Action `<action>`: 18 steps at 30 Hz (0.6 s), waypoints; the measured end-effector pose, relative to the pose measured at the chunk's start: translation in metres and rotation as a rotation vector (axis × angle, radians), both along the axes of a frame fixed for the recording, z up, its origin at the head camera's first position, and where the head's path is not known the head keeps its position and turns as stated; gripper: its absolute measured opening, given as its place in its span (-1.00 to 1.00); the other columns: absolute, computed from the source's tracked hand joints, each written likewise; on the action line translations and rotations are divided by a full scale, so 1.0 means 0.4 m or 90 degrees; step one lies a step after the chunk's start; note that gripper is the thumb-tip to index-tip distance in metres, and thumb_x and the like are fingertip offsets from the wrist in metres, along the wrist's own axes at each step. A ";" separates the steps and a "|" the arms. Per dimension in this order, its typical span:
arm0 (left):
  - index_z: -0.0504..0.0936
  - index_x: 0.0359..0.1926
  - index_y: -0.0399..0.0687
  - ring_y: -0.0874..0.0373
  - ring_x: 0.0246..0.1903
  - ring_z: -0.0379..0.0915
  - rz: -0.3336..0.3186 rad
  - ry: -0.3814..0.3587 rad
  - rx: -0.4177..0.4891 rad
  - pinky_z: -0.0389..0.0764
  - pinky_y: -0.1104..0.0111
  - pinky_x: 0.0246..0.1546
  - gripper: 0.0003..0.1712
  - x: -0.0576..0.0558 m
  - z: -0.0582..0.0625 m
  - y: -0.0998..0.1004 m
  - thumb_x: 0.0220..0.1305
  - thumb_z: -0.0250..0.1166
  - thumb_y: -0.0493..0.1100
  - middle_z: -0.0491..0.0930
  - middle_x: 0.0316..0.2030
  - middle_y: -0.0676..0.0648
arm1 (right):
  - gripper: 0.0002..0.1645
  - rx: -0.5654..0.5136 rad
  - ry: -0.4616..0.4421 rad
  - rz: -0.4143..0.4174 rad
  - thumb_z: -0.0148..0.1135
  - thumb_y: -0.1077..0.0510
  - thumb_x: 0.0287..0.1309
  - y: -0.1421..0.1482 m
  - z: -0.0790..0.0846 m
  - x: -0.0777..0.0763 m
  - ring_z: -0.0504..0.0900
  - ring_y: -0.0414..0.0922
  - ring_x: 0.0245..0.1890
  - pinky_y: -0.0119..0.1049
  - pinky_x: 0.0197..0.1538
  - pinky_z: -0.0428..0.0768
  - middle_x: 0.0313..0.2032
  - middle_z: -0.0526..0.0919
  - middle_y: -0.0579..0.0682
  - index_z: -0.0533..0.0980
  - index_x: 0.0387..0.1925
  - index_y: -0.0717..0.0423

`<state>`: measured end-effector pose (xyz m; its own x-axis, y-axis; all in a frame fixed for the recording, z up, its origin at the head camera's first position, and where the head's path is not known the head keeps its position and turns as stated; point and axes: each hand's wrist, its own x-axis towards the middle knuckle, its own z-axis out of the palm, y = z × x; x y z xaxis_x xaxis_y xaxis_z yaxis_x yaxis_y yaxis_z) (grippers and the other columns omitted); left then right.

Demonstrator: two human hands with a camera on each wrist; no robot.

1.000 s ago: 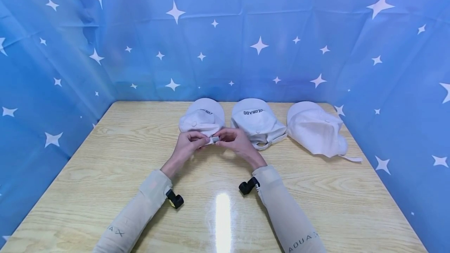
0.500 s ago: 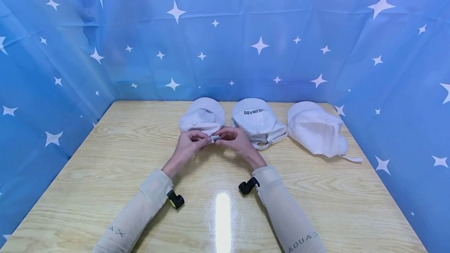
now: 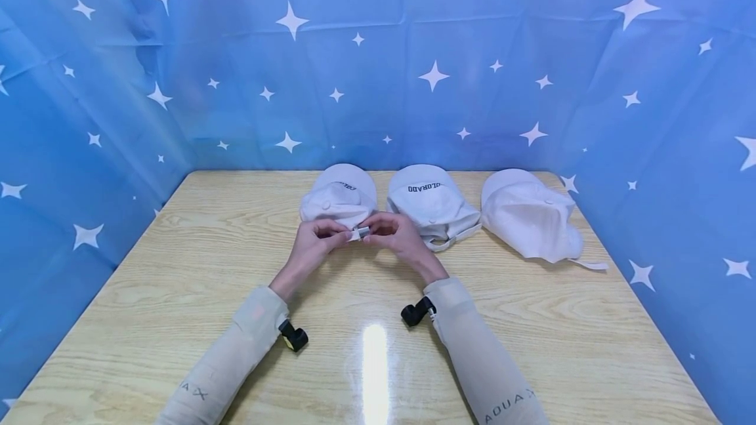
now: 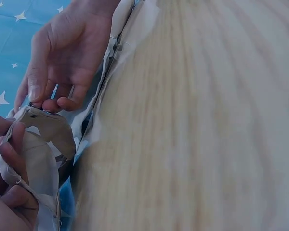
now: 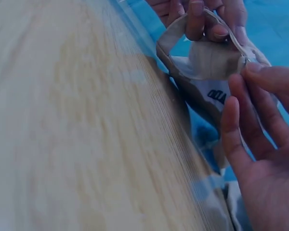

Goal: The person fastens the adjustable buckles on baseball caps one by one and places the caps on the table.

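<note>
Both hands are at the back strap of the leftmost white cap [image 3: 338, 199], which lies brim away from me with dark lettering on its front. My left hand [image 3: 314, 242] pinches the strap from the left, with fingers inside its loop in the right wrist view. From the other side my right hand [image 3: 401, 239] pinches the strap's small metal buckle [image 3: 363, 232] between thumb and fingertips. A short white strap piece shows between the two thumbs. In the right wrist view the cap's back opening [image 5: 212, 60] faces the camera, below the fingers.
Close to the right hand lies a second white cap [image 3: 428, 199] reading COLORADO, its strap [image 3: 455, 241] forming a loop. Farther right, a third white cap [image 3: 525, 215] has its strap end [image 3: 590, 266] loose. A starry blue curtain [image 3: 378, 84] rises behind the wooden table [image 3: 195, 267].
The buckle and strap piece have turned slightly between the fingertips, while both hands keep almost the same place. The other two caps have not moved.
</note>
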<state>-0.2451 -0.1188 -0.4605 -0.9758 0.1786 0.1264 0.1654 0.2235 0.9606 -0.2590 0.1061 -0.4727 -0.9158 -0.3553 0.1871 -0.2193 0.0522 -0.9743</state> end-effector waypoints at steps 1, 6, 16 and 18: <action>0.80 -0.21 -0.22 0.25 -0.44 0.53 0.002 0.003 -0.001 0.51 0.49 -0.40 -0.85 0.001 0.001 0.001 0.29 0.45 -0.20 0.73 -0.37 0.04 | -0.66 0.004 0.003 0.001 0.45 0.39 0.14 0.000 0.001 0.000 0.67 -0.20 -0.28 -0.41 -0.13 0.67 -0.32 0.69 -0.13 0.65 -0.02 0.31; 0.80 -0.21 -0.20 0.24 -0.40 0.54 0.004 0.003 -0.006 0.51 0.48 -0.37 -0.85 0.007 0.004 0.006 0.29 0.45 -0.19 0.74 -0.33 0.03 | -0.67 0.010 0.007 0.010 0.44 0.39 0.14 -0.003 0.002 0.000 0.66 -0.19 -0.28 -0.40 -0.13 0.65 -0.29 0.69 -0.09 0.64 -0.03 0.29; 0.80 -0.22 -0.17 0.22 -0.36 0.61 0.000 0.007 -0.025 0.58 0.48 -0.32 -0.86 0.011 0.008 0.017 0.32 0.44 -0.17 0.76 -0.34 -0.06 | -0.69 0.007 0.030 0.027 0.43 0.38 0.17 -0.006 0.001 -0.001 0.66 -0.21 -0.33 -0.43 -0.20 0.64 -0.28 0.70 -0.02 0.65 -0.03 0.33; 0.80 -0.21 -0.18 0.21 -0.35 0.62 -0.003 0.003 -0.022 0.60 0.47 -0.29 -0.85 0.009 0.007 0.014 0.31 0.44 -0.18 0.76 -0.33 -0.06 | -0.69 0.003 0.026 0.024 0.43 0.38 0.17 -0.005 0.000 -0.001 0.65 -0.20 -0.33 -0.43 -0.21 0.63 -0.28 0.70 -0.04 0.65 -0.03 0.33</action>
